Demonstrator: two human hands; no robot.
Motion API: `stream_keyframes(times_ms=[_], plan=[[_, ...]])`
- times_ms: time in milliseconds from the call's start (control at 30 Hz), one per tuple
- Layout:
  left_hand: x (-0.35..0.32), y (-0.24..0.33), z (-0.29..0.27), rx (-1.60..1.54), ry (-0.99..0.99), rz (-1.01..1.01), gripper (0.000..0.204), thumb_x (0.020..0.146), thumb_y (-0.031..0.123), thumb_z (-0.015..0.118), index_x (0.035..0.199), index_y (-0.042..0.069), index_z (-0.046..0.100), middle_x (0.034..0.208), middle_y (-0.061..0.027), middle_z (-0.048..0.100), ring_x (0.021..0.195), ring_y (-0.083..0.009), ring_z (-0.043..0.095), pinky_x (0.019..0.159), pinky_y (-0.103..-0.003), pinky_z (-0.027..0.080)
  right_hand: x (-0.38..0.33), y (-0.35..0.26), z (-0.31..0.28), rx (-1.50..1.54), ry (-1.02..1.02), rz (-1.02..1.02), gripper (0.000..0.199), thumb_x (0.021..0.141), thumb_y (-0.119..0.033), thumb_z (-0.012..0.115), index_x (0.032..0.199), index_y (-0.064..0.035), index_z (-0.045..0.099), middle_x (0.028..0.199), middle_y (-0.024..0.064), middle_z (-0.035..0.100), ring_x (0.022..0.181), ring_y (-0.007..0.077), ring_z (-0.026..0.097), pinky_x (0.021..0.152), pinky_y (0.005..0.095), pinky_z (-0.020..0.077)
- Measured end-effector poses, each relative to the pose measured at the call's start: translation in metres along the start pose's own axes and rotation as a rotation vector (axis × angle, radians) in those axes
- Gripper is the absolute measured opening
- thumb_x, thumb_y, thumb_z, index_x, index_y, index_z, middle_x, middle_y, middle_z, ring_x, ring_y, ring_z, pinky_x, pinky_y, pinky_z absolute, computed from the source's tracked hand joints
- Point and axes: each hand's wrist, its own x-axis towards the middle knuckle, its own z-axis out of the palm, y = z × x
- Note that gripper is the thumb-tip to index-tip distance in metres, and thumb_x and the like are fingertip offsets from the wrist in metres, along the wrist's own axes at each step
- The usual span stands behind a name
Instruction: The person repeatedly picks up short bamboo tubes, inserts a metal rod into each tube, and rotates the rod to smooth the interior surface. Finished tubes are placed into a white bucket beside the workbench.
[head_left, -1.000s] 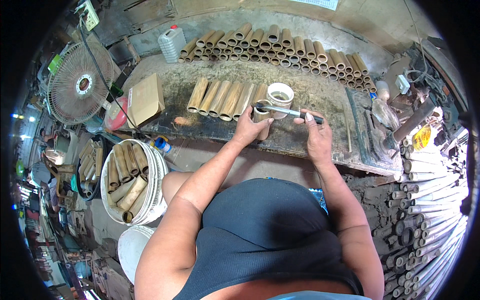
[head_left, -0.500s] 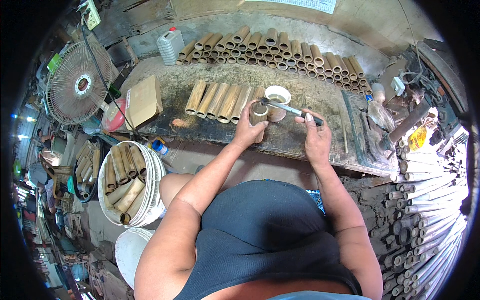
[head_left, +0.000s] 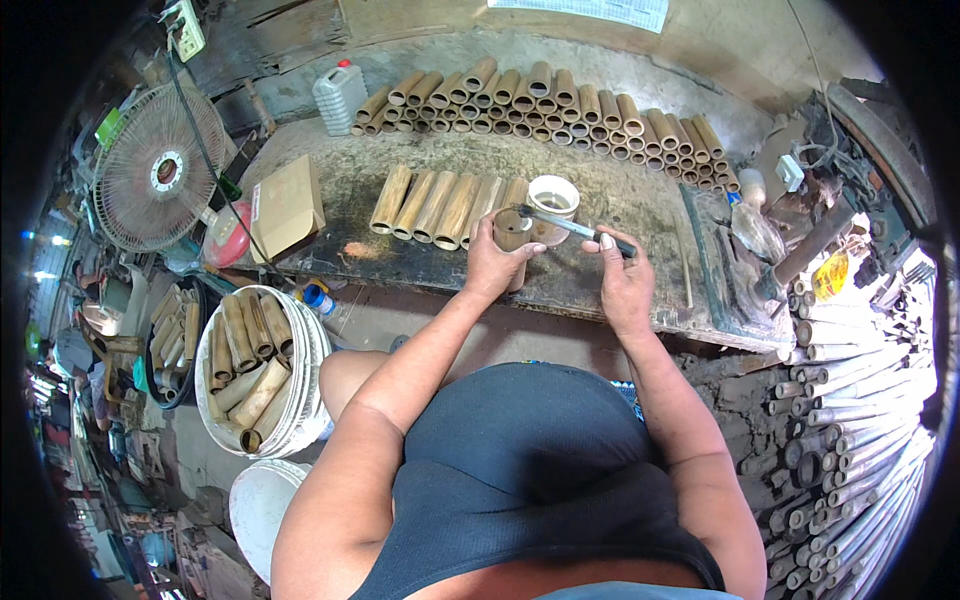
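Observation:
My left hand (head_left: 494,264) is wrapped round a bamboo tube (head_left: 513,236), its open end tilted up toward me at the bench's front edge. Between the fingers and thumb of my right hand (head_left: 627,288) is a paintbrush (head_left: 572,226) with a dark handle and a long silvery ferrule. The brush's dark tip meets the tube's rim; whether it reaches inside cannot be made out. Just behind the brush stands a white cup (head_left: 567,187), partly hidden below. A row of bamboo tubes (head_left: 427,208) lies left of the cup.
More bamboo tubes (head_left: 540,80) are stacked along the wall, beside a plastic jug (head_left: 340,98). A cardboard box (head_left: 285,205) and a fan (head_left: 165,170) stand left. A white bucket (head_left: 312,400) holds tubes by my leg. Long poles (head_left: 860,440) are piled right.
The brush tip has come down slightly onto the tube's rim, and my right hand has shifted a little left. My left hand keeps hold of the tube, which sits slightly further left.

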Motion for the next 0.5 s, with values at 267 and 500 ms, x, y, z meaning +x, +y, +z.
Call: stream_keyframes(times_ms=[267,500], plan=[[0.001,-0.013,-0.01,-0.16,-0.185,-0.09,0.069,0.078,0.026,0.087,0.133,0.002,0.054,0.121,-0.0136,0.068,0.111,-0.0241,0.066,0.098,-0.038,0.051,-0.009,-0.011,0.015,0.079,-0.06,0.009,0.025,0.105,-0.016,0.058,0.124,0.0001,0.063,0.101,0.0102,0.076,0.094,0.0088,0.063,0.089,0.0262,0.0491],[-0.003,-0.006,-0.004,-0.145,0.008,-0.002,0.069,0.076,0.03,0.09,0.126,0.0,0.054,0.116,-0.0156,0.068,0.107,-0.0237,0.066,0.095,-0.037,0.052,-0.01,-0.008,0.013,-0.063,-0.028,0.018,0.024,0.104,-0.012,0.058,0.125,-0.0001,0.062,0.102,0.01,0.076,0.088,0.0076,0.061,0.082,0.0247,0.0499]])
